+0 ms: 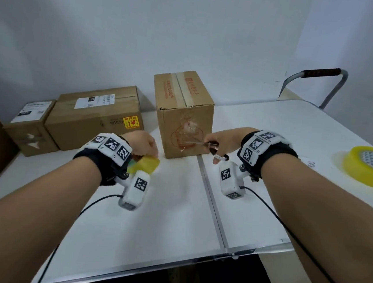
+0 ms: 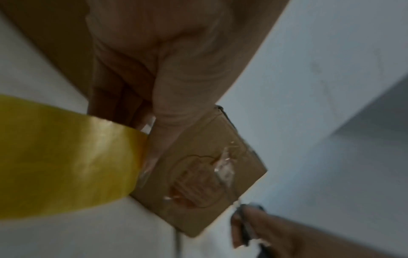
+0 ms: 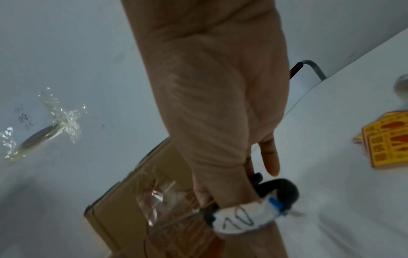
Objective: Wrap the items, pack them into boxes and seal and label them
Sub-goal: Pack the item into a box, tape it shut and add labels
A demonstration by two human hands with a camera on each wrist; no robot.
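Note:
A tall cardboard box point(image 1: 183, 118) stands on the white table point(image 1: 173, 209), its top taped and crumpled clear tape stuck on its near face. My left hand point(image 1: 151, 152) grips a yellow tape roll point(image 1: 147, 163) just left of the box's lower corner. The left wrist view shows that roll point(image 2: 66, 157) beside the box point(image 2: 198, 174). My right hand point(image 1: 213, 144) holds scissors point(image 1: 214, 152) by their black handles point(image 3: 264, 206), with the blades pointing left at the box's near face and clear tape clinging to them.
Two labelled cardboard boxes point(image 1: 96, 115) point(image 1: 30, 125) sit at the back left. A second yellow tape roll point(image 1: 371, 169) lies at the right. Yellow warning stickers point(image 3: 388, 144) lie on the table to the right. A metal cart handle point(image 1: 321, 75) rises behind the table.

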